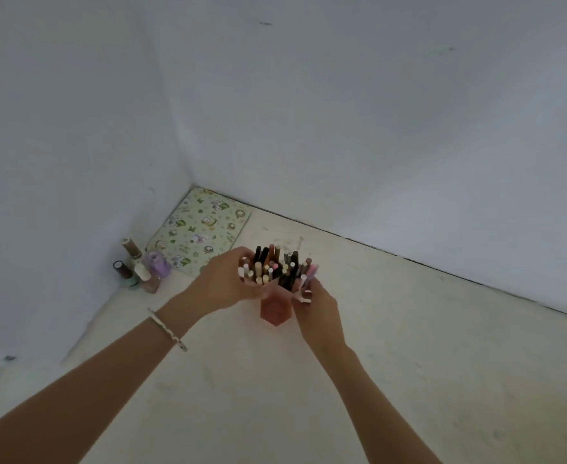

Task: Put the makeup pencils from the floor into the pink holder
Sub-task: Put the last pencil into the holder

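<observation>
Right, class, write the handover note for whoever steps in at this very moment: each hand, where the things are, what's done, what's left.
Left hand: curled round the makeup pencils at the holder's mouth, steadying the bundle.
Right hand: fingers pinch a pink pencil at the holder's right edge, apparently sliding it in.
Pink holder: upright on the floor, packed with pencils standing on end.
Done: no loose pencils show on the visible floor.
Left: seat the pink pencil, then let go with both hands.

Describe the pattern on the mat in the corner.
The mat is pale yellow-green with small cartoon figures; head view.
</observation>
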Available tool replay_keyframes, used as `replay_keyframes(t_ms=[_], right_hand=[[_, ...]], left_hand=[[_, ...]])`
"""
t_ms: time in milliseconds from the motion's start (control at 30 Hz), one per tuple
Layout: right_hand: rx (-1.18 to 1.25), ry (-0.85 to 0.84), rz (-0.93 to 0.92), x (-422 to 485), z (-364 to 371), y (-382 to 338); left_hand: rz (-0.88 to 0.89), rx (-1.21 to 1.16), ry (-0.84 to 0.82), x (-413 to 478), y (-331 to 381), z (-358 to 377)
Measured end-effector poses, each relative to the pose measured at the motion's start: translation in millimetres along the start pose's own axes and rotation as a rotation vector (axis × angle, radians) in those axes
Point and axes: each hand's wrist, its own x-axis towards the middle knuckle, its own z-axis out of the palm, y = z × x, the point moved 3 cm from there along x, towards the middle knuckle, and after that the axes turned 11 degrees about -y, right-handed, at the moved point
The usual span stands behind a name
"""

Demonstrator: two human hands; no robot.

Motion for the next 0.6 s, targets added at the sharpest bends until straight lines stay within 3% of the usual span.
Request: replay_keyframes(t_ms=[167, 367, 600], right_hand=[[-0.088, -0.007, -0.055, 60, 0, -21], [-0.129, 0.027, -0.030, 127, -4, -33], [-0.106, -0.002, 0.018, 137, -6, -33]], left_hand=[[0.027, -0.023, 0.126, 43, 0, -29], [0.012, -0.048, 0.131, 102, 5, -59], [-0.027, -0.050, 0.131, 106, 12, -54]])
